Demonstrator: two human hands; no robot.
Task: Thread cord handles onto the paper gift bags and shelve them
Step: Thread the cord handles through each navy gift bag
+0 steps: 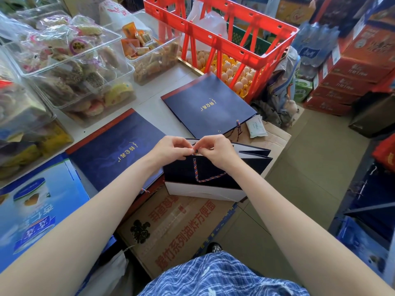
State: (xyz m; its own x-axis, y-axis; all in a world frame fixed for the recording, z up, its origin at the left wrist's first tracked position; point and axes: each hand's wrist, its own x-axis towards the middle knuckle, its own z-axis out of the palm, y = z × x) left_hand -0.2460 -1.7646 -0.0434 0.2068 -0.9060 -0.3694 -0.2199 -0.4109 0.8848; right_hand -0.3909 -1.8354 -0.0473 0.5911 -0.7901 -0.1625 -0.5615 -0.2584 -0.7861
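Checked blue shirt (224,276) nearest | your left hand (171,149) and right hand (215,151) pinch the twisted cord (210,178) at the open navy gift bag (192,174) rim, on a cardboard carton (181,227) | step: threading (probably knotting) | next: seat cord end in hole, then shelve.

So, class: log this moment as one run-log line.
step: threading cord | bag: open, upright | left hand: pinching cord | right hand: pinching cord

Matt navy paper gift bag (205,178) with twisted woven cord (208,179), beside a glossy red plastic crate (215,37).
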